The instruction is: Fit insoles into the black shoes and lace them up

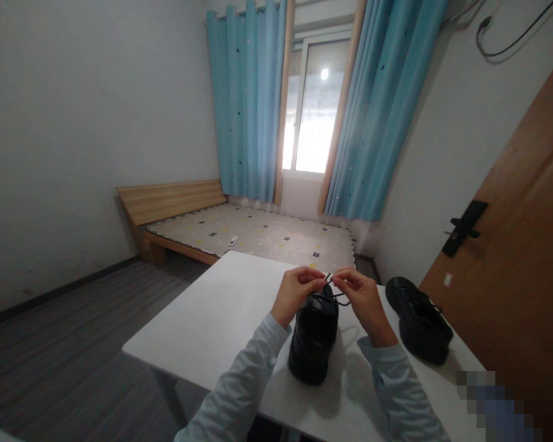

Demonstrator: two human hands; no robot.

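Note:
A black shoe (312, 344) stands on the white table (212, 319) right in front of me, toe toward me. My left hand (295, 293) and my right hand (360, 296) meet above its far end, each pinching a black shoelace (332, 293) between finger and thumb. The lace ends cross between my fingertips, and a loop hangs toward my right hand. A second black shoe (418, 319) sits on the table to the right, apart from both hands.
A low wooden bed (239, 230) with a patterned mattress lies beyond the table, a small white remote (233, 240) on it. Blue curtains (249, 104) frame a bright window. A brown door (525, 245) with a black handle stands at the right.

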